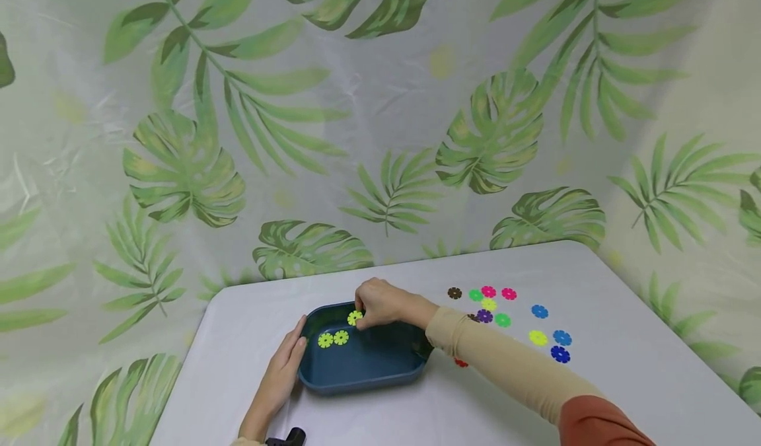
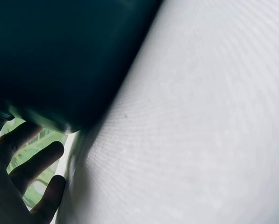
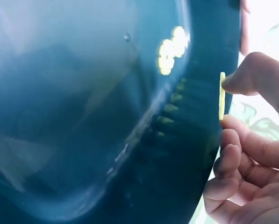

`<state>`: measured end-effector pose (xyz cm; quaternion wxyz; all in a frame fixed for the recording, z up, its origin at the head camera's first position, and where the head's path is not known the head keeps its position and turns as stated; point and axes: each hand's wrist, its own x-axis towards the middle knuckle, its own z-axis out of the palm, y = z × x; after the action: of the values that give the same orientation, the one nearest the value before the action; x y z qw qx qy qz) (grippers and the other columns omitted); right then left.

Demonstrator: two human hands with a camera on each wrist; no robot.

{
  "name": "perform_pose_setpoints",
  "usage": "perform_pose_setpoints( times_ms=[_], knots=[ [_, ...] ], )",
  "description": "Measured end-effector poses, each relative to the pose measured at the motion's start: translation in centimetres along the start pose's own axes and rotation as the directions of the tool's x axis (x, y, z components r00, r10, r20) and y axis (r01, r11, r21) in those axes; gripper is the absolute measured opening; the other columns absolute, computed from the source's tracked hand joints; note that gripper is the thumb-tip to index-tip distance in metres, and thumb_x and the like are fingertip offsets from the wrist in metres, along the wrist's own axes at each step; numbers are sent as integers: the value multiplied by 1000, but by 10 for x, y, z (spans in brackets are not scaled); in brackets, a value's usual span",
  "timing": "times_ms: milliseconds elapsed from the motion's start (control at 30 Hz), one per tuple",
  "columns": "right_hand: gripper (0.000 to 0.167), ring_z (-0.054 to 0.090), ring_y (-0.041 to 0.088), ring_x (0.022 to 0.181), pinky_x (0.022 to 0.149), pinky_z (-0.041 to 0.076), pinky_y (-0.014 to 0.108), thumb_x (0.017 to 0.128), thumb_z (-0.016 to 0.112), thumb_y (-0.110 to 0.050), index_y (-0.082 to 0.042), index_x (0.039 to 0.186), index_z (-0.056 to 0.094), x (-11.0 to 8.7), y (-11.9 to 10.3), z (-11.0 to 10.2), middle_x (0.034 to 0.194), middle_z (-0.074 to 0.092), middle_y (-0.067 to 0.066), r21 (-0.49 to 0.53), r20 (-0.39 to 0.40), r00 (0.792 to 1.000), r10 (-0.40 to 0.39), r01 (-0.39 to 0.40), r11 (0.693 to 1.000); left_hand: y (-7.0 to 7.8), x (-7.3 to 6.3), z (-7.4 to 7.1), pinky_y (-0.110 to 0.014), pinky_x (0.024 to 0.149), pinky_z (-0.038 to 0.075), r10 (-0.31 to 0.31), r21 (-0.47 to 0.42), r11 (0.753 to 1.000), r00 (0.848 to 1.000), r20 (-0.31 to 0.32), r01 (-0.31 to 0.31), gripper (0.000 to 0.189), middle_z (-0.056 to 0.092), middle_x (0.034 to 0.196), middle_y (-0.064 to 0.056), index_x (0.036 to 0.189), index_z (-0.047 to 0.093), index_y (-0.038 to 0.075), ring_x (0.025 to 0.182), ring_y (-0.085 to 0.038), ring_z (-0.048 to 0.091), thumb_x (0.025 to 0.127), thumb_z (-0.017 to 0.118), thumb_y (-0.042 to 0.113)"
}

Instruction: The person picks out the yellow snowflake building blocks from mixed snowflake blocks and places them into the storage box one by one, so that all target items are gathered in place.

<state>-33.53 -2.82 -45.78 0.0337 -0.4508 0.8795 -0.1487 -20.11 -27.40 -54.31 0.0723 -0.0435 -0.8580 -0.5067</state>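
Observation:
A dark blue tray (image 1: 362,388) stands on the white table, with two yellow-green notched discs (image 1: 333,339) lying side by side on its floor at the left. My right hand (image 1: 383,302) is above the tray's far side and pinches another yellow-green notched disc (image 1: 354,318) between thumb and fingers. In the right wrist view this disc (image 3: 222,95) appears edge-on near the tray wall. My left hand (image 1: 281,370) rests against the tray's left end, its fingers lying along the outer wall. The left wrist view shows several fairly straight, spread fingers (image 2: 39,163) beside the tray.
Right of the tray, several loose notched discs lie scattered, among them a brown disc (image 1: 454,293), a pink disc (image 1: 508,294), a purple disc (image 1: 484,316) and a dark blue disc (image 1: 560,354). A red disc (image 1: 461,362) is partly hidden by my right sleeve. Behind hangs a leaf-patterned curtain (image 1: 392,102).

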Motion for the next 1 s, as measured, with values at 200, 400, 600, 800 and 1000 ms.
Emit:
perform_pose_setpoints(
  times_ms=[200, 400, 600, 800, 1000],
  knots=[
    [18, 55, 5, 65, 64, 49, 23, 78, 83, -29, -13, 82, 75, 6, -7, 5, 72, 61, -12, -56, 48, 999, -4, 7, 998, 0, 1, 1, -59, 119, 20, -4, -4, 1000, 1000, -2, 4, 53, 39, 159, -9, 161, 31, 19, 149, -34, 29, 111, 39, 36],
    [19, 56, 6, 65, 64, 50, 24, 77, 85, -30, -14, 77, 75, 9, -12, 7, 73, 65, -10, -103, 72, 997, 18, -11, 995, 1, 2, 0, -61, 119, 20, -3, 1, 1000, 1000, 4, 3, 52, 38, 159, -10, 161, 31, 21, 149, -35, 29, 112, 38, 36],
    [25, 49, 7, 52, 49, 43, 21, 78, 86, -30, -16, 65, 70, 8, -19, 9, 58, 59, -8, -122, 99, 993, 70, -58, 991, 0, 3, 0, -58, 119, 21, 3, -2, 1000, 1000, 1, -3, 51, 39, 158, -10, 161, 31, 18, 149, -33, 29, 112, 39, 32],
    [31, 46, 8, 50, 45, 38, 22, 79, 86, -33, -19, 62, 63, 6, -22, 15, 56, 53, -9, -149, 105, 987, 121, -105, 983, -1, 2, -1, -58, 120, 20, 6, -8, 1000, 1000, 5, -6, 51, 38, 159, -10, 161, 31, 19, 149, -33, 29, 112, 39, 32],
    [38, 40, 8, 46, 43, 33, 23, 80, 86, -32, -19, 58, 57, 8, -23, 17, 51, 46, -9, -150, 110, 987, 121, -104, 983, -2, 2, -1, -58, 120, 20, 6, -6, 1000, 1000, 4, -6, 50, 38, 159, -10, 161, 31, 23, 149, -33, 29, 112, 38, 33]
  ],
)
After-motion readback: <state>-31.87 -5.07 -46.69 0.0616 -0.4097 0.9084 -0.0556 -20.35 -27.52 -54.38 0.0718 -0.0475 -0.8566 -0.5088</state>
